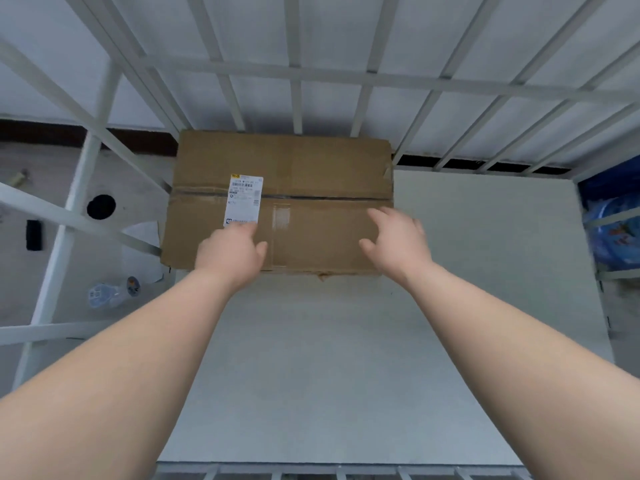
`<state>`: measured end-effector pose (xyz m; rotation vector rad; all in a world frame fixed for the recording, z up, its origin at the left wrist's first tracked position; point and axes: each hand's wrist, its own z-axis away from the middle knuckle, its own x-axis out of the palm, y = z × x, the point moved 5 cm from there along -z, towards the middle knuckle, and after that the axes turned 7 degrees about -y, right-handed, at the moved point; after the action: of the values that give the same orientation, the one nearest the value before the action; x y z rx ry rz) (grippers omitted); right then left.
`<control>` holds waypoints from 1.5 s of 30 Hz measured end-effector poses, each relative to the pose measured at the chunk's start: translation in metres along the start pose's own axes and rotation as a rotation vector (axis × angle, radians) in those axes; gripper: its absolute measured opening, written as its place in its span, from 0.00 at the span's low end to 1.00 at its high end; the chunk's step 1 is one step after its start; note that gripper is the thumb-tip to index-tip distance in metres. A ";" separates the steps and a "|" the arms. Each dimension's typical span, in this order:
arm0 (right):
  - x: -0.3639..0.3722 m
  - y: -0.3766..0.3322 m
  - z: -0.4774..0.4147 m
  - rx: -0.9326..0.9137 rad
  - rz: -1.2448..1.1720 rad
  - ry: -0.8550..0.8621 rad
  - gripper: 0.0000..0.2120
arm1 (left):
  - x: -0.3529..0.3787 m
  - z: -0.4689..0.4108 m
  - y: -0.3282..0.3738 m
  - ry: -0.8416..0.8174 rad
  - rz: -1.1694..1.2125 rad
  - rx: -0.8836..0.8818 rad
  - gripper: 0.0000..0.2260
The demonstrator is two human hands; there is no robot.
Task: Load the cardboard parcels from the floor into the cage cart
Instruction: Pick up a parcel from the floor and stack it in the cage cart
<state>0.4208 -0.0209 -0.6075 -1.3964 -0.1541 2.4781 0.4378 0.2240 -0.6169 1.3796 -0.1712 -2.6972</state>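
A flat brown cardboard parcel point(311, 174) with a white shipping label lies on the pale floor of the cage cart point(485, 244), pushed into the back left corner against the bars. My left hand point(232, 254) rests over the parcel's near left part, fingers relaxed and spread just below the label. My right hand point(394, 240) hovers over the near right part with fingers loosely spread; it holds nothing. Whether either hand touches the cardboard is hard to tell.
Grey cage bars point(294, 74) rise at the back and on both sides. Outside the left bars, a crumpled plastic bottle point(110, 292), a black object point(34, 234) and a round floor hole point(101, 206) show. A blue bag point(613, 230) sits beyond the right side.
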 end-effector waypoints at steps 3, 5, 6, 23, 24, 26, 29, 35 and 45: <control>-0.053 -0.009 0.035 -0.003 0.036 0.050 0.22 | -0.056 0.035 0.031 0.076 0.011 0.037 0.16; -0.089 -0.013 0.064 -0.006 0.054 0.072 0.22 | -0.094 0.063 0.054 0.136 0.005 0.097 0.16; -0.107 -0.014 0.081 -0.006 0.052 0.082 0.22 | -0.113 0.079 0.066 0.168 -0.001 0.135 0.17; -0.308 0.071 0.487 0.264 -0.174 0.495 0.26 | -0.249 0.423 0.292 0.459 -0.109 0.848 0.21; -0.311 0.080 0.509 0.287 -0.183 0.518 0.26 | -0.246 0.443 0.306 0.464 -0.109 0.894 0.19; -0.313 0.098 0.555 0.339 -0.190 0.552 0.25 | -0.237 0.484 0.334 0.467 -0.116 0.983 0.19; -0.308 0.131 0.624 0.433 -0.204 0.603 0.24 | -0.220 0.538 0.376 0.454 -0.117 1.089 0.19; -0.264 0.211 0.761 0.619 -0.328 0.687 0.25 | -0.155 0.642 0.464 0.403 -0.109 1.269 0.12; -0.156 0.341 0.934 1.006 -0.512 0.757 0.25 | 0.010 0.790 0.593 0.219 -0.242 1.533 0.15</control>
<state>-0.3657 -0.3467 -0.0700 -1.4082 0.6949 1.1548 -0.1835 -0.3225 -0.0778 1.8925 -2.5014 -2.3046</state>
